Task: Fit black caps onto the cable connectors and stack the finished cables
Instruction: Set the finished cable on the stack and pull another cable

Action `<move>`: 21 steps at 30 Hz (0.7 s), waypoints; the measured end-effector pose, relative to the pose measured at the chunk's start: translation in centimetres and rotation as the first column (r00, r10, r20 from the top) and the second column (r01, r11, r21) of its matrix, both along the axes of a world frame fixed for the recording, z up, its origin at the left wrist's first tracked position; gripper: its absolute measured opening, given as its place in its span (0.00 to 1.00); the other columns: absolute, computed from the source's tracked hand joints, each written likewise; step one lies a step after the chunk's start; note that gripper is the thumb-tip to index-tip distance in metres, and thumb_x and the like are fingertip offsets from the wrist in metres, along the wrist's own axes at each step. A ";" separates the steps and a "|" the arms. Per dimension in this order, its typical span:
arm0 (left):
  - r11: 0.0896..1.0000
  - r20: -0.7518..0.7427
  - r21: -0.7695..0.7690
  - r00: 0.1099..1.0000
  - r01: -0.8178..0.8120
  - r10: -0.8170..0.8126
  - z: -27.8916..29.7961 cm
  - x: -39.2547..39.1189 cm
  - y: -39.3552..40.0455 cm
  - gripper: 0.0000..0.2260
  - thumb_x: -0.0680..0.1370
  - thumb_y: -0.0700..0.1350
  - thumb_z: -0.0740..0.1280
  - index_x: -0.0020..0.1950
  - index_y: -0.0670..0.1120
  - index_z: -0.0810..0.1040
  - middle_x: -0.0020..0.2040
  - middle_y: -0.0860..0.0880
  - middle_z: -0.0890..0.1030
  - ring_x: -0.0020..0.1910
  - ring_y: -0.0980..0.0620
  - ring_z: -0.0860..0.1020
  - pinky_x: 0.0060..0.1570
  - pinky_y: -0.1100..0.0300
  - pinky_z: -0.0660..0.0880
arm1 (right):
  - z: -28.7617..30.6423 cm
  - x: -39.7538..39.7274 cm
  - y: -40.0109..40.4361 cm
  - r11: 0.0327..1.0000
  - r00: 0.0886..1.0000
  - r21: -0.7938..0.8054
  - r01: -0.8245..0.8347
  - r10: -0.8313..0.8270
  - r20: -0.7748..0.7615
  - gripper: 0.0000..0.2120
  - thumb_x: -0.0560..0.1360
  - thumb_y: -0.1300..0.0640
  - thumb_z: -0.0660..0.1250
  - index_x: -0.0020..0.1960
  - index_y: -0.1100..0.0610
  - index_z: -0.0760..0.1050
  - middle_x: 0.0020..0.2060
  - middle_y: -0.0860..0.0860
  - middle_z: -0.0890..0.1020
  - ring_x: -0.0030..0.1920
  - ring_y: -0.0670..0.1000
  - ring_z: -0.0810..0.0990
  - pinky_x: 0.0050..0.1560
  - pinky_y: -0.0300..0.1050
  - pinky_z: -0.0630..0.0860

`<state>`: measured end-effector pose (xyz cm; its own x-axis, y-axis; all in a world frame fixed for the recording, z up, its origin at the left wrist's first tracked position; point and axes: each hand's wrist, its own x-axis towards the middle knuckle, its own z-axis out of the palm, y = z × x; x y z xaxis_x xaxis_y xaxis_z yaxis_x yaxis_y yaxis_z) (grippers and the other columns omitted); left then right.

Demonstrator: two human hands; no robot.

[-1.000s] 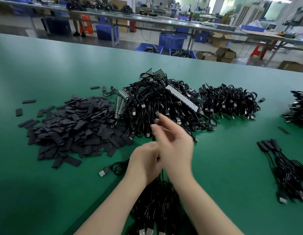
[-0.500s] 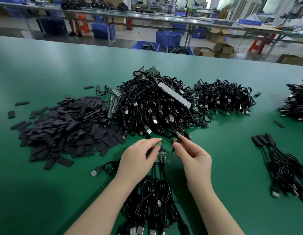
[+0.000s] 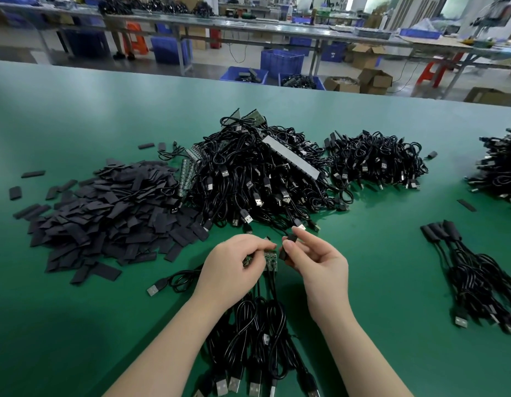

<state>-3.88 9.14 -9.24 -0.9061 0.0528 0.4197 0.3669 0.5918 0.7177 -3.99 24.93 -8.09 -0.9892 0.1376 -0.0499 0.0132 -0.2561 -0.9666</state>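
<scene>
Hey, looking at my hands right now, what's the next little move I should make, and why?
Probably slide the black cap pinched in your right hand leftward onto the small green board your left hand holds. The two sit nearly tip to tip, and that board end looks uncapped.

Both bare forearms reach forward and converge, the hands nearly meeting. The left hand (image 3: 234,265) lies knuckles up, fingers curled, thumb and forefinger pinching something small (mostly hidden under the fingers). Just beside it, the right hand (image 3: 317,259) is turned palm inward, its thumb and fingertips (image 3: 298,231) pinching a small dark piece.
</scene>
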 end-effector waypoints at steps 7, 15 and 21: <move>0.999 0.085 -0.007 0.996 0.033 -0.033 0.1 -0.1 0.0 0.18 0.68 0.63 0.69 0.54 0.58 0.84 0.46 0.73 0.76 0.52 0.67 0.76 0.51 0.77 0.68 | 0.2 0.3 -0.2 0.998 0.997 0.065 -0.018 0.023 -0.072 0.15 0.71 0.66 0.76 0.45 0.45 0.85 0.34 0.49 0.85 0.39 0.42 0.84 0.42 0.29 0.77; 0.999 0.045 0.000 0.998 0.033 -0.033 -0.3 -0.4 -0.2 0.12 0.70 0.58 0.70 0.49 0.56 0.85 0.45 0.70 0.79 0.54 0.68 0.76 0.54 0.74 0.69 | 0.2 0.1 -0.2 0.991 0.988 0.023 -0.134 0.135 -0.073 0.15 0.72 0.68 0.74 0.50 0.49 0.85 0.40 0.52 0.87 0.48 0.48 0.86 0.46 0.33 0.79; 1.000 0.058 -0.016 0.998 0.017 -0.016 -0.4 -0.5 -0.4 0.10 0.70 0.56 0.72 0.49 0.55 0.84 0.48 0.63 0.82 0.55 0.65 0.76 0.56 0.67 0.72 | 0.4 0.3 -0.2 0.982 0.983 0.113 -0.148 0.159 -0.093 0.14 0.72 0.67 0.75 0.46 0.47 0.86 0.44 0.49 0.87 0.45 0.45 0.85 0.45 0.34 0.79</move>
<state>-4.33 8.78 -9.67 -0.9279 0.0740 0.3655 0.3347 0.5976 0.7286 -3.73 24.70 -7.67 -0.9982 -0.0171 0.0583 -0.0549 -0.1551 -0.9864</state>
